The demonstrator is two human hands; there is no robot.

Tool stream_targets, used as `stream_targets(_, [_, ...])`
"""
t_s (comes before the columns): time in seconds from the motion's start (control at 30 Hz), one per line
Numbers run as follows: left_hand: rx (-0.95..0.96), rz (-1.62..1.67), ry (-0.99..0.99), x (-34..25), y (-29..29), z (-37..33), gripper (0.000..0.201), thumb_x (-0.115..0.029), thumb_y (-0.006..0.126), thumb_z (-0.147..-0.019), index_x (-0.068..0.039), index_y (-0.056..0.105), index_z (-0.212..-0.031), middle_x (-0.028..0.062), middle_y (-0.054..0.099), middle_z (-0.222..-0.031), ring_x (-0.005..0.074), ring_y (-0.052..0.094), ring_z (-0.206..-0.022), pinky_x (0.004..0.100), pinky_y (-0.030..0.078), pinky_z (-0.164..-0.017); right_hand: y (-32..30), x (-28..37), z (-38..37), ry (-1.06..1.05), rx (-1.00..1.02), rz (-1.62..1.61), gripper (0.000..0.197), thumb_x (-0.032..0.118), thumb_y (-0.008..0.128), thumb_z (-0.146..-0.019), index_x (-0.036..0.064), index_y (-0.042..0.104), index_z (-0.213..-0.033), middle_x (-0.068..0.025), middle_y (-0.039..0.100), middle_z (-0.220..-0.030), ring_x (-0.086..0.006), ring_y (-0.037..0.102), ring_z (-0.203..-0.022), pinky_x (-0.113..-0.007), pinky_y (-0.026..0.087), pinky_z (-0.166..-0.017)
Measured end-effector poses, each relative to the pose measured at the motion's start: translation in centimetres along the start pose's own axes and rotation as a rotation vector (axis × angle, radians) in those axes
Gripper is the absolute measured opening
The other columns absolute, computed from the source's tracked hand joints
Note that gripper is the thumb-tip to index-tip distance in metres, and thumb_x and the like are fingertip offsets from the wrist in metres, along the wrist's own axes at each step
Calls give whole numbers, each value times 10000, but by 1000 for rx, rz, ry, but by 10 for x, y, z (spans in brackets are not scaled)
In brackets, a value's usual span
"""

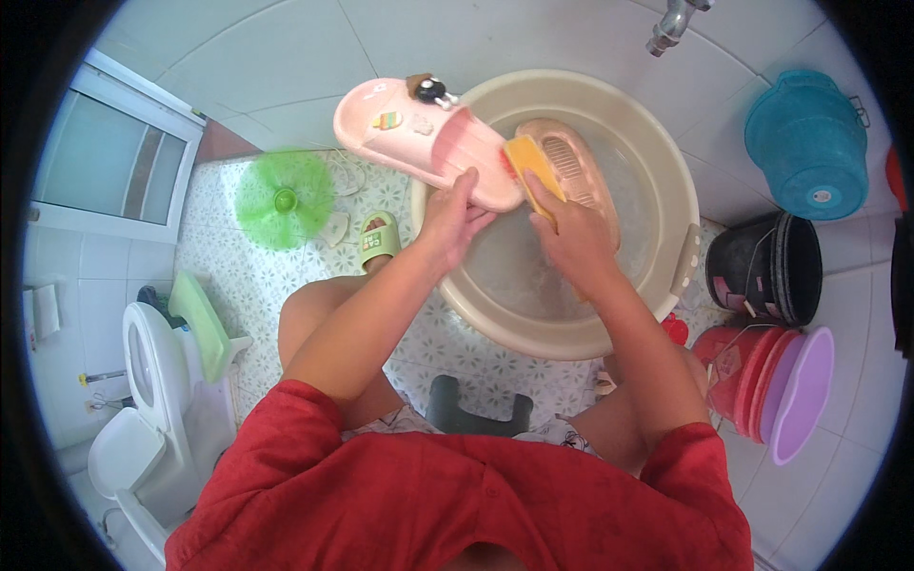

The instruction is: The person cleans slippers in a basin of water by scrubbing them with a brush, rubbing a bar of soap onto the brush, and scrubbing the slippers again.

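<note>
My left hand [453, 225] is closed round the side of a pink slide slipper [400, 128] near its heel, holding it over the left rim of a wide beige basin [455, 285]. Small charms, one of them black and white, sit on the slipper's strap. In my right hand [574, 243] is a yellow scrubbing brush [535, 176], gripped along its back. Its reddish bristles touch or nearly touch the slipper's heel end. A peach-coloured washboard [595, 186] leans inside the basin, partly behind the brush and my right hand. Cloudy water [495, 262] lies in the basin.
A metal tap [674, 27] juts from the wall above. To the right are a teal lidded bucket [807, 143], black buckets [771, 271] and stacked red and purple buckets [762, 381]. Left stand a green-bladed fan [284, 198] and a toilet [152, 366]. A dark stool [476, 409] is below me.
</note>
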State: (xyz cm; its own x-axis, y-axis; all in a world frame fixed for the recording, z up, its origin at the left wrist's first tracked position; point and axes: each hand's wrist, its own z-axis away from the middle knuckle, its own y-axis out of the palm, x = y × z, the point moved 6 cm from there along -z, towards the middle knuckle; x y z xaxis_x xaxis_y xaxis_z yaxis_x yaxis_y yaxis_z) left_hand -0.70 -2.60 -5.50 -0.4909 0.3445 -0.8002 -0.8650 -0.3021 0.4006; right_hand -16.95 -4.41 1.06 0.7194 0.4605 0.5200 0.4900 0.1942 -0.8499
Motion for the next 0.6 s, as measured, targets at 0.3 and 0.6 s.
stream_targets(0.3, [-46, 235, -48, -12, 3, 2, 684, -617, 425, -912, -56, 436, -1304, 148, 567, -1233, 246, 608, -1072, 385, 520, -905, 12, 30, 15, 28, 139, 17, 476, 340, 482, -934, 303, 407, -1402, -196, 636, -785, -384, 628, -692, -494, 489, -663])
stream_targets(0.6, [-9, 197, -40, -13, 5, 1, 683, -585, 430, -926, -30, 404, -1324, 163, 518, -1297, 268, 572, -1134, 417, 478, -978, 14, 32, -2, 73, 126, 90, 596, 312, 560, -899, 319, 327, -1448, -210, 617, -803, -363, 629, -753, -453, 498, -700])
